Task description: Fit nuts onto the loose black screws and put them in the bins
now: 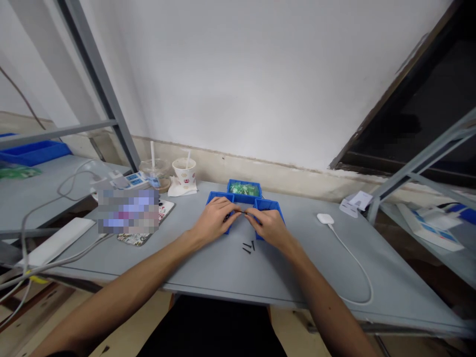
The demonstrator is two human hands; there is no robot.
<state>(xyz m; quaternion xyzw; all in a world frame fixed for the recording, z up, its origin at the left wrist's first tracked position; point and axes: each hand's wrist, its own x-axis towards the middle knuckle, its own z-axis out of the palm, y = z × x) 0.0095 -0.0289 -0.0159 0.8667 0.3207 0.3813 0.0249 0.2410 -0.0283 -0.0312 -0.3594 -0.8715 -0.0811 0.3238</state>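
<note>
My left hand (214, 218) and my right hand (270, 226) meet over the desk, fingertips pinched on the two ends of a thin dark screw (242, 212). Whether a small part sits on it is too small to tell. Below them, three dark screws (247, 251) lie loose on the desk. A blue bin (211, 195) stands partly hidden behind my left hand, and another blue bin (277, 206) behind my right; small dark pieces show inside the left one. Between and behind these is a third blue bin (244, 198), filled with green-tinted plastic packets (243, 189).
Left on the grey desk (223, 277) are a paper cup (185, 172), a plastic cup (158, 176), a power strip (136, 181) and a patterned flat item (136, 239). To the right, a white charger (325, 219) trails a cable. Paper pieces (356, 202) lie near the right frame post.
</note>
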